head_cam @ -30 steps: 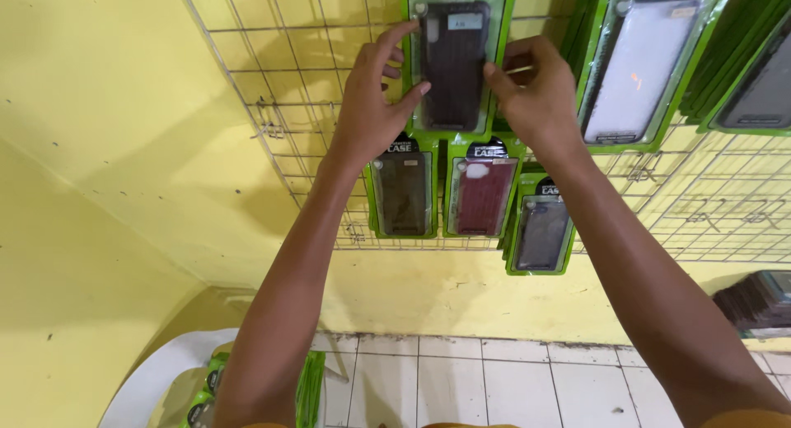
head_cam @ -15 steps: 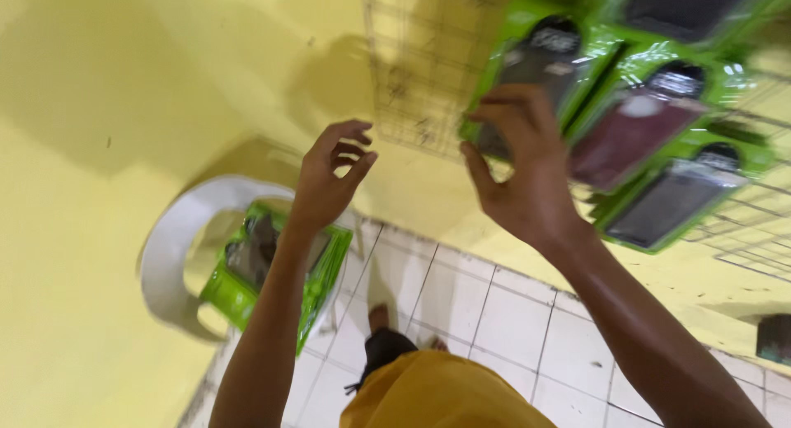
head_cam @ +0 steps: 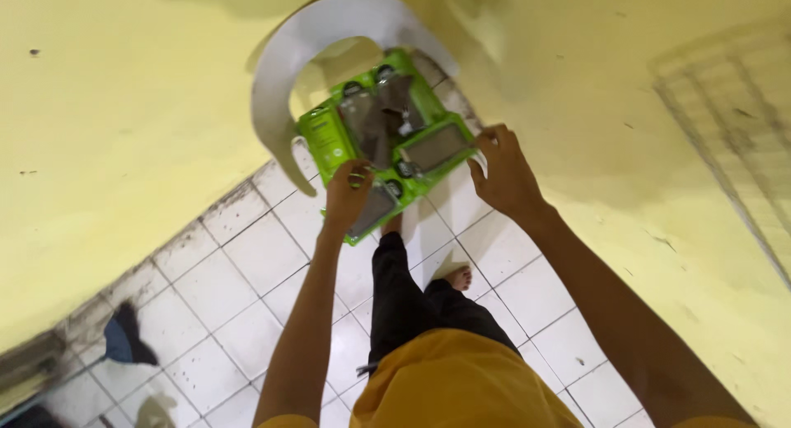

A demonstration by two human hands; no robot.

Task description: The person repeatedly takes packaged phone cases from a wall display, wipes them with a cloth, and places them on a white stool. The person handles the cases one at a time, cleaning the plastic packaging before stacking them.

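The left hand [head_cam: 348, 191] curls its fingers over a green-edged phone-case package [head_cam: 372, 212] at the near end of the pile; the right hand [head_cam: 504, 168], fingers loosely bent, touches the pile's [head_cam: 387, 135] right edge. The packs lie loosely overlapped on a white plastic chair [head_cam: 284, 74] seat, so a careless tug could probably slide some onto the tiled floor [head_cam: 247, 304].

A pile of green-carded phone-case packs [head_cam: 387, 135] was heaped on the seat of a white plastic chair [head_cam: 280, 82], overlapping at odd angles. The nearest pack [head_cam: 371, 210], holding a dark case, was tilted over the seat's front edge and overhung the tiled floor. Another pack [head_cam: 435, 148] lay flat at the right; its case looked greyish, though blurred.
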